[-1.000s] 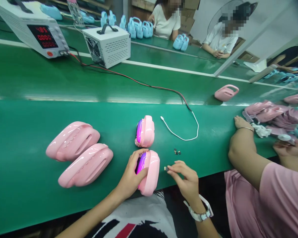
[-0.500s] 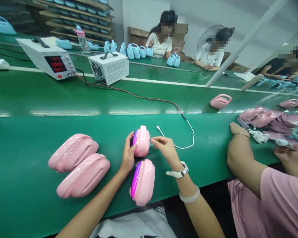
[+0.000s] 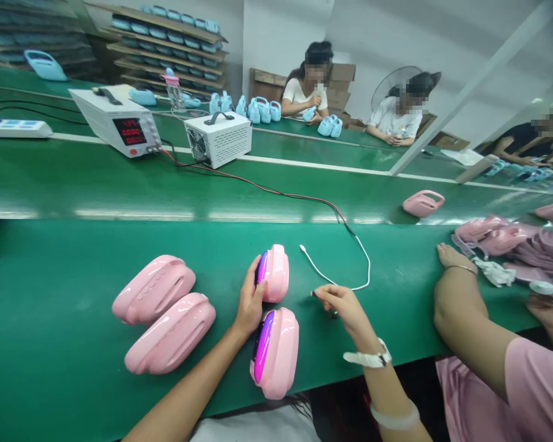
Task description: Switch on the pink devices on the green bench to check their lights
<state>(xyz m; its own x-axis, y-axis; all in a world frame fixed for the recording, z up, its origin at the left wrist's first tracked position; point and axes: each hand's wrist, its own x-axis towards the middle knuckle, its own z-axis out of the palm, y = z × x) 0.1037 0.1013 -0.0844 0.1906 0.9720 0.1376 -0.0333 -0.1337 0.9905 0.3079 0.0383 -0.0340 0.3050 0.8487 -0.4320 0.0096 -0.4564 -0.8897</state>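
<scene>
Nearest the worker's body, one pink unit (image 3: 275, 353) stands on edge at the belt's (image 3: 50, 368) near lip, its purple face turned left. Just beyond it the left hand (image 3: 249, 304) is cupped around a second unit (image 3: 274, 273), fingers closed on its purple side, seemingly to steady it upright. To the right, the right hand (image 3: 338, 302) is pinched shut on a tiny dark part (image 3: 314, 294), held just above the belt, close beside that second unit but not touching it. A white cable (image 3: 345, 270) curls on the belt just past the hand, its plug end lying free, within easy reach of the units. Off to the left, two pink shells (image 3: 166, 313) lie side by side, touching. At the right a neighbour in a pink sleeve (image 3: 529, 393) rests a forearm on the belt near a heap of pink parts (image 3: 511, 236). Farther back, the cable's red and black leads run to a white power supply (image 3: 120, 126) and a fan box (image 3: 219, 138). Beyond, other people sit among blue units (image 3: 262, 110).
</scene>
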